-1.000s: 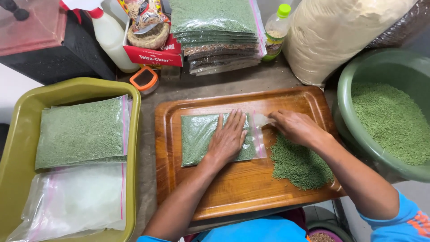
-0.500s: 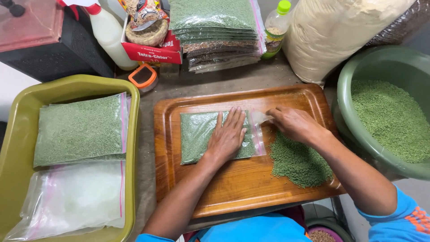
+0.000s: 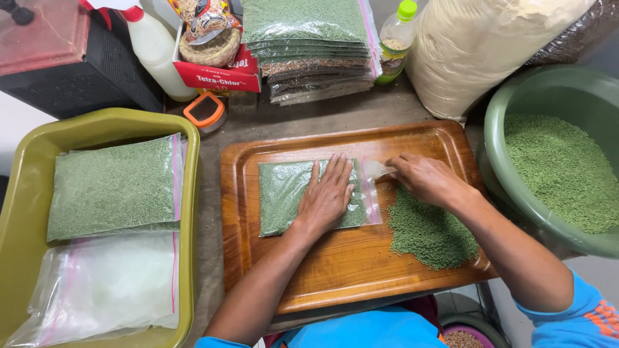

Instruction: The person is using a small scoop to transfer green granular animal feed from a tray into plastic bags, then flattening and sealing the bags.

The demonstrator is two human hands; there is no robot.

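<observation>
I see my left hand (image 3: pixel 329 196) lying flat, fingers spread, palm pressed down on a clear zip-top plastic bag filled with small green pellets (image 3: pixel 287 193); it grips nothing, it only presses the bag against the rectangular brown wooden tray (image 3: pixel 335 270) beneath it. My right hand (image 3: pixel 425 179) sits just to the right of that palm, its fingertips pinched narrow on the bag's open mouth at the pink zip strip, so it holds the bag's edge. Directly below and to the right of the pinch, a loose heap of green pellets (image 3: pixel 429 232) lies on the tray, touching the underside of my right wrist. Further right of that hand, well off the tray, stands a round green plastic basin (image 3: pixel 516 96) holding more of the same pellets. Far to the left of my flat palm, beyond the tray's rim, an olive-yellow rectangular plastic tub (image 3: pixel 193 193) holds one filled pellet bag (image 3: pixel 113 187) and, nearer to me, a stack of empty clear bags (image 3: pixel 103 283). Above both hands, past the tray's far edge, a pile of filled bags (image 3: pixel 309 38) is stacked, with a small orange-rimmed container (image 3: pixel 204 111) to its left and a large pale sack (image 3: pixel 477 45) to its right.
</observation>
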